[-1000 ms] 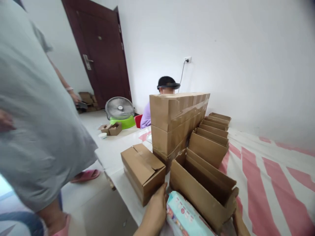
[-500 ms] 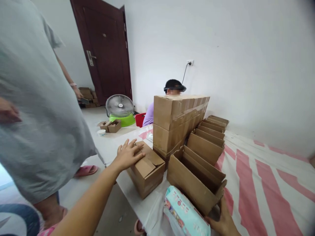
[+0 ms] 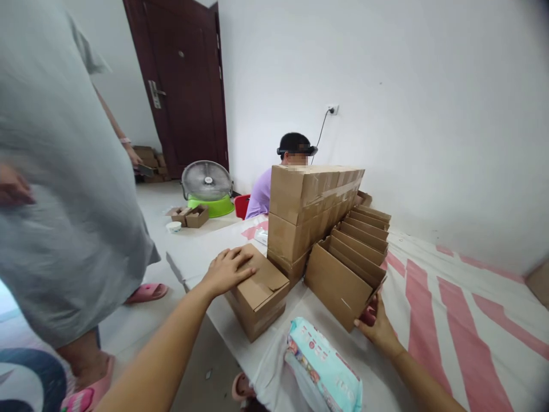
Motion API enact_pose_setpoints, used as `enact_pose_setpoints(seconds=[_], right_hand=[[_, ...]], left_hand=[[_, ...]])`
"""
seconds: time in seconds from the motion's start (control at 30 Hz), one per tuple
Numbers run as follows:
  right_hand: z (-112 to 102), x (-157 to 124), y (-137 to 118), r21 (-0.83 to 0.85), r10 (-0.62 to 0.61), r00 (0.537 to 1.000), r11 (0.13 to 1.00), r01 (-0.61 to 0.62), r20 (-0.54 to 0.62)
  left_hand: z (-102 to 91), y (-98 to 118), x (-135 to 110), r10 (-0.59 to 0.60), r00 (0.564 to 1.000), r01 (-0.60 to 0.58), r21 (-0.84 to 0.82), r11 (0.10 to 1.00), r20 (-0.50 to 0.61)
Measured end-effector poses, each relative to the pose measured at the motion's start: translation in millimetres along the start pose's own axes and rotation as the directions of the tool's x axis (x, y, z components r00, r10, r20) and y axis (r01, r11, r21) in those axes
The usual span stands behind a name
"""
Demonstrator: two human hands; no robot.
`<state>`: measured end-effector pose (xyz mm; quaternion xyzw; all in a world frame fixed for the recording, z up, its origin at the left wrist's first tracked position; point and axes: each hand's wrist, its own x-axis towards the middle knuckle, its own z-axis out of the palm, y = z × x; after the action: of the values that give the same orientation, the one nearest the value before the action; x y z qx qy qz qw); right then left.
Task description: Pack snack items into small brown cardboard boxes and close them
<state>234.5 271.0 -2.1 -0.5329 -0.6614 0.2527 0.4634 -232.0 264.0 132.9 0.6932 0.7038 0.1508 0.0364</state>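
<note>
My left hand (image 3: 229, 272) lies flat on the top of a closed cardboard box (image 3: 268, 312) near the table's left edge, fingers loosely spread. Over on the right, my right hand (image 3: 381, 332) grips the near right corner of an open cardboard box (image 3: 337, 289); the thumb is at its front face and the other fingers are around the side. That box stands at the front of a row of several open cardboard boxes (image 3: 364, 234), touching or nearly touching the one behind. A light blue soft pack (image 3: 328, 363) lies in front of it, below my right hand.
Taped cardboard boxes (image 3: 287, 200) form a tall stack behind the closed box. A person in purple (image 3: 261, 191) sits beyond it. Another person in a grey garment (image 3: 77, 189) stands at left. A fan (image 3: 208, 180) and small boxes (image 3: 197, 216) are on the floor. Red-striped sheeting (image 3: 429, 309) covers the table.
My right hand has pushed the front open box away from me, closer to the row behind it. My left hand stays on the closed box, its fingers now flatter.
</note>
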Motion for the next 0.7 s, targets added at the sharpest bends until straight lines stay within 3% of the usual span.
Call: enact_pose_setpoints(seconds=[0.13, 0.2, 0.27, 0.33, 0.4, 0.53, 0.7], right_hand=[[-11, -36, -17, -0.023, 0.130, 0.989, 0.991, -0.132, -0.064], [-13, -67, -22, -0.030, 0.114, 0.987, 0.993, -0.118, -0.113], [-8, -100, -23, -0.089, -0.054, 0.996, 0.995, 0.048, -0.067], [6, -127, -24, -0.172, -0.257, 0.966, 0.951, 0.259, 0.034], [24, -143, -30, -0.247, -0.324, 0.936, 0.904, 0.349, 0.135], [44, -135, -54, -0.292, -0.315, 0.914, 0.876, 0.383, 0.256], [40, -91, -72, -0.351, -0.244, 0.962, 0.896, 0.272, 0.122]], left_hand=[[2.1, -2, 0, 0.011, 1.000, -0.012, -0.023, 1.000, -0.003], [3.5, -3, 0, 0.007, 1.000, -0.007, -0.038, 0.999, -0.008], [4.5, -3, 0, -0.003, 1.000, 0.002, -0.046, 0.999, -0.011], [5.1, -3, 1, -0.007, 1.000, 0.006, -0.045, 0.999, -0.011], [5.4, -3, 1, -0.013, 1.000, 0.012, -0.043, 0.999, -0.008], [4.9, -3, 2, -0.020, 1.000, 0.020, -0.049, 0.999, 0.005], [3.4, -1, 1, 0.005, 1.000, -0.004, -0.052, 0.999, 0.019]])
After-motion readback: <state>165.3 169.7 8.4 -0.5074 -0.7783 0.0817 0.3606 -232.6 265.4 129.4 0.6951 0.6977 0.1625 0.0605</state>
